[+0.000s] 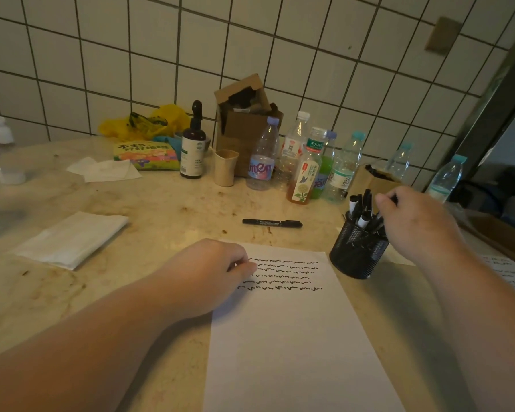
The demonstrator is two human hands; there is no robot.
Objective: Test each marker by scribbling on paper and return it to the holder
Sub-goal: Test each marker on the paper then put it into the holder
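Right hand (414, 221) has its fingertips pinched around the top of a marker (394, 200) just above the black mesh holder (358, 251), so my guess is it's either dropping one back in or pulling the next one out, can't tell which. The holder sits just off the paper's top right corner, touching distance for that hand, which makes sense for a grab-scribble-return loop. Several more markers (361, 208) stand in it, caps up.

Left hand (217, 269) rests on the paper's (295, 337) top left corner, fingers curled under, probably pinning the sheet so it doesn't slide; whether it's holding anything small, can't tell. Six rows of black scribbles (283, 275) run across the top of the sheet, rest is blank, so plenty of room left.

One loose marker (272, 223) lies capped beyond the paper's top edge, apart from the holder. Maybe a reject, maybe just waiting.

Surface is a stained marble-ish countertop (161, 215). Along its back edge, against a white tiled wall (309, 55): plastic bottles (262, 162), a dark spray bottle (192, 150), a beige cup (225, 168), a torn cardboard box (244, 120). Folded tissue (72, 239) lies toward the left edge.
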